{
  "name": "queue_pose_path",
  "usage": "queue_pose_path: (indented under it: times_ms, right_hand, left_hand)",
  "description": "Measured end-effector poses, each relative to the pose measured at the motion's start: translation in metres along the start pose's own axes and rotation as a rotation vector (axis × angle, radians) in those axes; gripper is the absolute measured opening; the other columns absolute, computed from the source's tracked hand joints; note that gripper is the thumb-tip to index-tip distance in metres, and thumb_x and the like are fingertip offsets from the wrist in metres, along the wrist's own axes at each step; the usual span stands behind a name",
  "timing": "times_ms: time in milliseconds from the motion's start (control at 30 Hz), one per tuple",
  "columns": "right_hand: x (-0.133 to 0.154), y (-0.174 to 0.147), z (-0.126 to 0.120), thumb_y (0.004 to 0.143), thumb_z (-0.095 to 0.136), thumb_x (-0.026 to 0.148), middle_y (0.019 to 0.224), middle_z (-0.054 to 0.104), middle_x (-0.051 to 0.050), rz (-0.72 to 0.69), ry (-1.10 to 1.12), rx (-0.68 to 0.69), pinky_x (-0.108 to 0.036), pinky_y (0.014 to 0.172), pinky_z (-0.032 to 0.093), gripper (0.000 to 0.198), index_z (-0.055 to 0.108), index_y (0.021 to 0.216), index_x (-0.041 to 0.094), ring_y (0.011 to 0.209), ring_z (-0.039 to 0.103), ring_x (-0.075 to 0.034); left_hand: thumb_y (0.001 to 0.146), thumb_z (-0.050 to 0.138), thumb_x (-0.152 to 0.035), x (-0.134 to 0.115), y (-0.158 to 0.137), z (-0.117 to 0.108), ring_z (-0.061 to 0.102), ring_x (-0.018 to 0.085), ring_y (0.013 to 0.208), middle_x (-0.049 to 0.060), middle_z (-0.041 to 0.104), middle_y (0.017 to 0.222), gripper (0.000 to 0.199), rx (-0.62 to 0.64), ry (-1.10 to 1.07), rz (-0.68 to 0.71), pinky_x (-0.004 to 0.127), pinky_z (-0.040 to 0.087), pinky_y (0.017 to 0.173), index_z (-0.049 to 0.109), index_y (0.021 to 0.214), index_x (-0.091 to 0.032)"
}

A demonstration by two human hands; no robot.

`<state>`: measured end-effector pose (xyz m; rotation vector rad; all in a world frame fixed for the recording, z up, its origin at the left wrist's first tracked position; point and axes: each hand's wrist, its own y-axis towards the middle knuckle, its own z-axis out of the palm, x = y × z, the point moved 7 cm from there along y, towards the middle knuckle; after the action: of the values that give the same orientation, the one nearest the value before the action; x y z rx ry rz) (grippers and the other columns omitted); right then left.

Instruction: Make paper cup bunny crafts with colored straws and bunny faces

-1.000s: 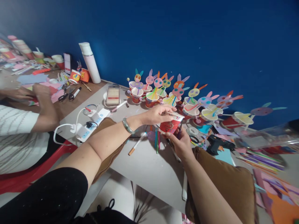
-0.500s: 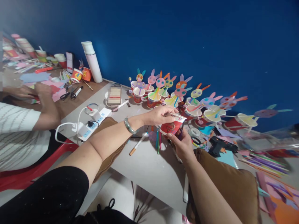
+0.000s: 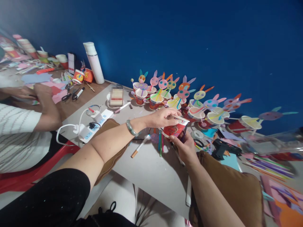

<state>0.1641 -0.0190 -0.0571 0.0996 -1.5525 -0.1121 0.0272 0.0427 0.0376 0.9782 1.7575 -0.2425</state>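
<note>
Red cup (image 3: 174, 130): held over the bench (image 3: 146, 170), to the right of the power strip (image 3: 101, 121), tilted, its rim toward the upper right.
Cup's look: bright red side with dark curling print, a white band with small lettering below the rim, and a pale edge at the lower end.
Left hand (image 3: 163, 118): gripping the cup from above, fingers bent over the rim; some fingertips are hidden.
Right hand (image 3: 187, 145): gripping the cup from below, thumb against its lower end; a dark slim thing shows beside it, too unclear to name.
Sticks (image 3: 160, 143): red, green and blue, on the bench, right of the power strip.
Pen (image 3: 139, 146): white with a brown end, right of the power strip and nearer the wearer.
Rabbit cups (image 3: 155, 105): grouped beyond and right of the power strip, with colourful eared heads.
Glue gun (image 3: 221, 148): black, far right of the power strip.
</note>
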Motion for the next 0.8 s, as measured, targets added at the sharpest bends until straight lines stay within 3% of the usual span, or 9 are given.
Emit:
queue_pose_path:
  times_ms: [233, 600, 800]
  right_hand:
    - [-0.0001, 0.0003, -0.0018, 0.073, 0.087, 0.049, 0.080, 0.065, 0.000, -0.006, -0.035, -0.008, -0.035, 0.071, 0.054, 0.039, 0.063, 0.093, 0.025, 0.072, 0.060, -0.018]
    - [0.0000, -0.0010, -0.0016, 0.067, 0.091, 0.051, 0.080, 0.064, 0.002, 0.054, 0.048, -0.030, -0.034, 0.070, 0.058, 0.046, 0.061, 0.091, 0.026, 0.070, 0.061, -0.016]
    - [0.0022, -0.0005, -0.0021, 0.067, 0.091, 0.052, 0.080, 0.065, 0.001, 0.042, 0.035, -0.027, -0.035, 0.070, 0.058, 0.046, 0.061, 0.090, 0.026, 0.072, 0.063, -0.018]
  left_hand:
    - [0.092, 0.064, -0.031, -0.0012, -0.0003, -0.0009, 0.056, 0.024, 0.133, 0.016, 0.066, 0.129, 0.019, -0.013, 0.000, -0.002, 0.039, 0.045, 0.111, 0.064, 0.087, -0.013]
    - [0.091, 0.064, -0.032, 0.0011, -0.0003, -0.0010, 0.061, 0.025, 0.123, 0.015, 0.067, 0.126, 0.021, -0.039, -0.022, -0.015, 0.037, 0.050, 0.098, 0.068, 0.097, -0.013]
    - [0.090, 0.065, -0.031, 0.0005, -0.0009, -0.0005, 0.060, 0.024, 0.126, 0.014, 0.066, 0.132, 0.018, -0.020, -0.076, -0.030, 0.039, 0.047, 0.107, 0.067, 0.094, -0.013]
